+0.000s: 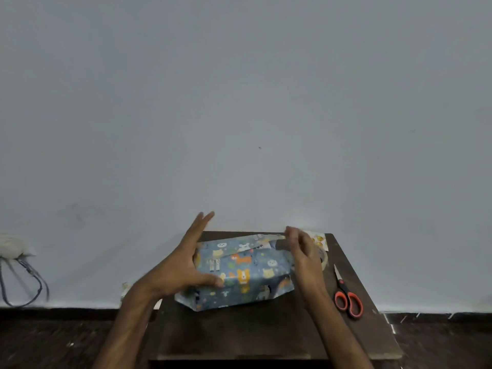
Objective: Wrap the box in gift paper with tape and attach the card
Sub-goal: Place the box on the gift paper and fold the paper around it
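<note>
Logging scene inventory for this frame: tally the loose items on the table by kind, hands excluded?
Wrapped box: 1, blue animal-print paper, held between the left hand and right hand
Scissors: 1, orange handles
Tape roll: 1, mostly hidden behind the right hand
Card: 1, at the far right corner
Total: 4

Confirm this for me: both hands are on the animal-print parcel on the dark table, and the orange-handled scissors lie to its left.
Not quite. In the head view the scissors lie to the right of the parcel, beyond the right hand. The rest holds: the left hand and the right hand are both on the parcel, which sits on the dark table.
</note>
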